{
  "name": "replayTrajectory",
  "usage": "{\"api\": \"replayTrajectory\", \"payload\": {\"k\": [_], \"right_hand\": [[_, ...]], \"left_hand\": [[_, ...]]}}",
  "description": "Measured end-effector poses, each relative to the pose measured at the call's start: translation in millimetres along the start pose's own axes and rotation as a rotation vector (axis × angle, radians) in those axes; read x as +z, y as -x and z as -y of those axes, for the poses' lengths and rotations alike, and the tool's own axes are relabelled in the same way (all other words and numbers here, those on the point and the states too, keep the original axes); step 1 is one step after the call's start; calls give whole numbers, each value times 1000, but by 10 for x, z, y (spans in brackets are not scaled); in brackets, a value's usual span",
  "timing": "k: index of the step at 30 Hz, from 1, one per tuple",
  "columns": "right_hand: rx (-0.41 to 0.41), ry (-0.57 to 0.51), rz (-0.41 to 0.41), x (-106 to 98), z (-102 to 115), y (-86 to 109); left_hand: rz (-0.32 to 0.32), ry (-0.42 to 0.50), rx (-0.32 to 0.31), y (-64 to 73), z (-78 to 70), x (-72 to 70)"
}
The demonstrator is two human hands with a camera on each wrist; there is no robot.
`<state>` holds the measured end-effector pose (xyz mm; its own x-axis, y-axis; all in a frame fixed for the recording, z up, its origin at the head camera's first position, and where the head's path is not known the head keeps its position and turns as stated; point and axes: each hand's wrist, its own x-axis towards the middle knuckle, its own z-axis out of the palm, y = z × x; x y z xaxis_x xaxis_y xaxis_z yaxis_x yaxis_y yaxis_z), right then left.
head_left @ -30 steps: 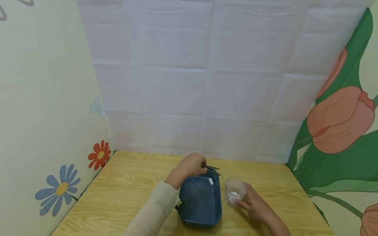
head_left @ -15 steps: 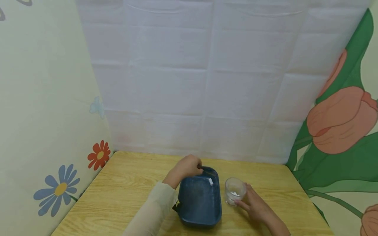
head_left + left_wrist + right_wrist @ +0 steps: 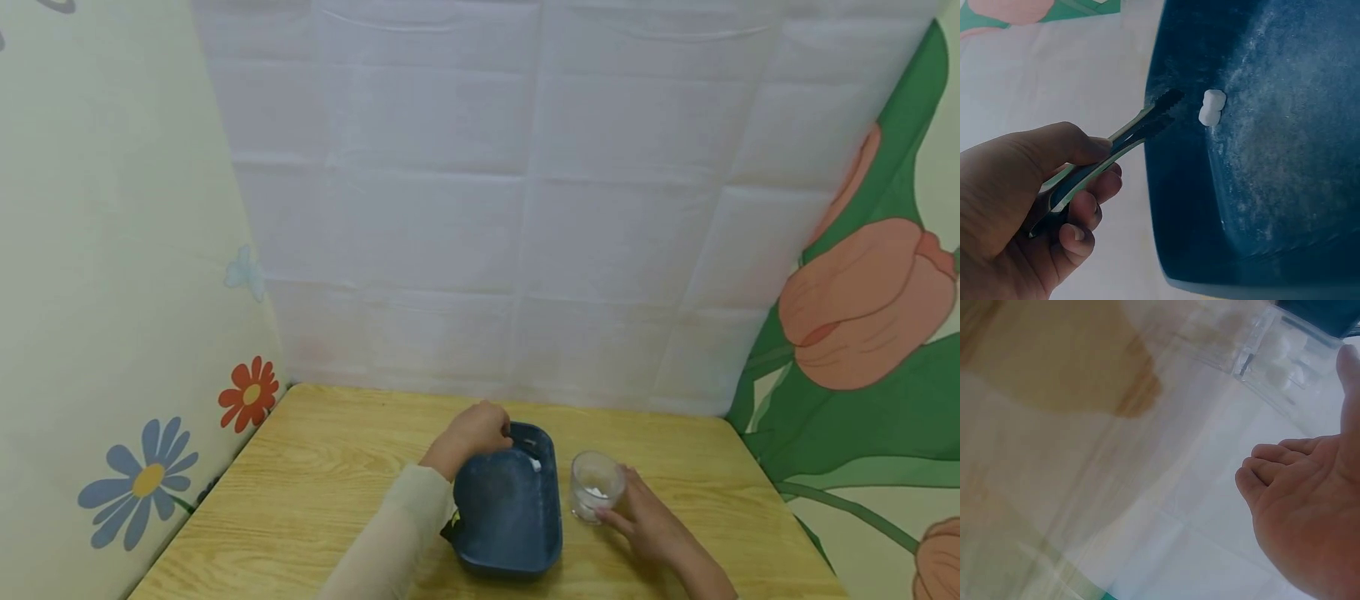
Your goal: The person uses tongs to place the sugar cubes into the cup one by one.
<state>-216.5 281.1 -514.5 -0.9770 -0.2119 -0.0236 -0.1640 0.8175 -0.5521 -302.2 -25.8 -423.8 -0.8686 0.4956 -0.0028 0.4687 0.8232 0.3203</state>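
Note:
My left hand (image 3: 474,429) holds a pair of metal tongs (image 3: 1125,145) over the far end of a dark blue rectangular dish (image 3: 502,508). Their dark, toothed tips stand apart, with nothing between them. Close in front of the tips, two small white marshmallow-like pieces (image 3: 1212,107) touch each other in the dish. To the right of the dish stands a clear glass (image 3: 597,487), with several white pieces at its bottom. My right hand (image 3: 647,521) is at the glass's right side, thumb toward the front, fingers relaxed in the right wrist view (image 3: 1300,500).
The dish and glass stand on a wood-grain table (image 3: 337,450). A white creased sheet (image 3: 480,208) hangs behind the table. Painted walls flank both sides. A small black-and-yellow item (image 3: 452,525) shows at the dish's left edge.
My left hand has drawn slightly left and lowered the tongs into the far end of the dish, toward the white pieces. The right hand and glass have stayed put.

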Motion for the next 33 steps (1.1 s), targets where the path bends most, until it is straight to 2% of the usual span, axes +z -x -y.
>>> {"api": "replayTrajectory", "payload": {"k": [23,33], "right_hand": [[-37,-29,-8,-18,27,12],[-51,-34,-14,-30,19,16]], "left_hand": [[-3,21,-41,-95,45,198],[-9,-2,-49,-97,26,207]]}}
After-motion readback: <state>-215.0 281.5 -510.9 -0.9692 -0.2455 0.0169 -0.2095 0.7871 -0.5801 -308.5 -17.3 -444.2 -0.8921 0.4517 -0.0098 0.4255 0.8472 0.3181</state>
